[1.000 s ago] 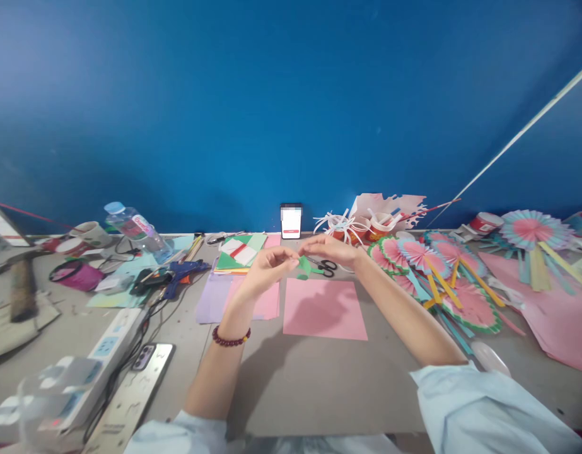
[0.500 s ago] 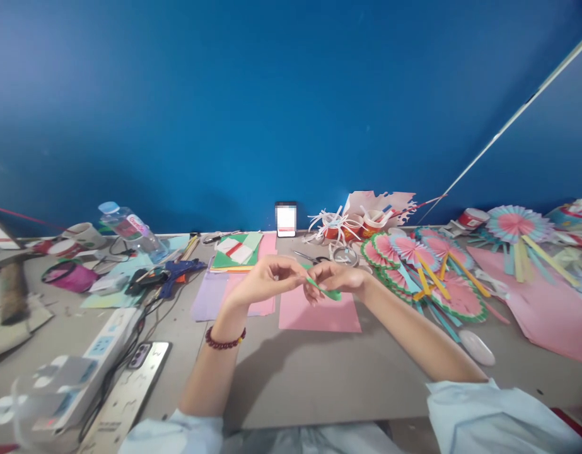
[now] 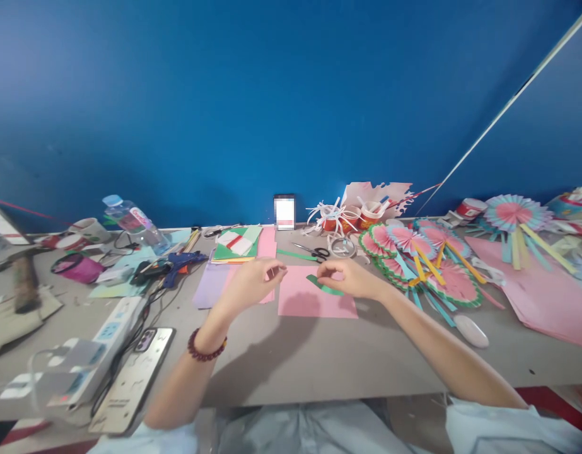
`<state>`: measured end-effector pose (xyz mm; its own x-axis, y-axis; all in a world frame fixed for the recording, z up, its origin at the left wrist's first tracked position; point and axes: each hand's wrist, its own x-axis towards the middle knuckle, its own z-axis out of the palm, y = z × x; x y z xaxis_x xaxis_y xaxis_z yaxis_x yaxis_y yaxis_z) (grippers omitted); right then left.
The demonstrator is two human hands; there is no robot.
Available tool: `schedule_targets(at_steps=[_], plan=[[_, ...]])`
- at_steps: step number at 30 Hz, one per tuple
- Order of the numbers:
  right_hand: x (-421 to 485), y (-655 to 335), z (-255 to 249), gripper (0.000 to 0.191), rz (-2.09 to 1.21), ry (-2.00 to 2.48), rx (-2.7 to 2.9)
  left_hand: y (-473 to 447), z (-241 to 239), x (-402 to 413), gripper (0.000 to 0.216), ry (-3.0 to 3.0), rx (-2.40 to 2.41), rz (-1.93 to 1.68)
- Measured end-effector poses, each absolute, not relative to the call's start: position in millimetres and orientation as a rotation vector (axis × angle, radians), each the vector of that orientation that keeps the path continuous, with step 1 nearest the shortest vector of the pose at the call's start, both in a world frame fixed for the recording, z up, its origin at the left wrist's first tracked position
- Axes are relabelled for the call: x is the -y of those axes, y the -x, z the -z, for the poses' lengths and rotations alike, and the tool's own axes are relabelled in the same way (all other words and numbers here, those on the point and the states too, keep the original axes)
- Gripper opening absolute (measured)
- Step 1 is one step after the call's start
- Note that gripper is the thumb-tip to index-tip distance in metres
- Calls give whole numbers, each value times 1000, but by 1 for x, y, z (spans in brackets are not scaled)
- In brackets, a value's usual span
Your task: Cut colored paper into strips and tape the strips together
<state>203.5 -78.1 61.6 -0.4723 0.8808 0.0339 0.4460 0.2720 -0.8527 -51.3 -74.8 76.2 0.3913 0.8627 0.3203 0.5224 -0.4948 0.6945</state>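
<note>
My right hand pinches a green paper strip just over a pink sheet of paper. One end of the strip pokes out left of the fingertips, and the other end shows below the hand. To the left, my left hand is apart from it, thumb and forefinger curled together at the tips; anything between them is too small to make out. Behind the hands lie another green paper strip and a pair of scissors, beside a roll of tape.
Coloured papers are stacked left of the pink sheet. Pleated paper fans and a white computer mouse lie to the right. A power strip, a phone, a glue gun and a bottle are at left.
My hands have moved apart, the left one going left and away from the green strip. The strip stays in my right hand, lower over the pink sheet.
</note>
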Motion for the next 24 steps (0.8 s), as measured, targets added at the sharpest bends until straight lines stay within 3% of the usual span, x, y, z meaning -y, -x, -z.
schedule_targets(at_steps=[5, 10, 17, 24], plan=[[81, -200, -41, 16, -1777, 971, 1474, 51, -14, 128, 20, -2274, -1363, -670], [78, -175, -10, 14, -2150, 905, 1109, 30, 47, 183, 23, -2323, -1525, -872], [73, -145, 10, 18, -2211, 1190, 1200, 18, 76, 200, 28, -2470, -1663, -948], [65, -142, 21, 22, -1828, 1261, 1964, 18, 74, 200, 30, -2538, -1796, -885]])
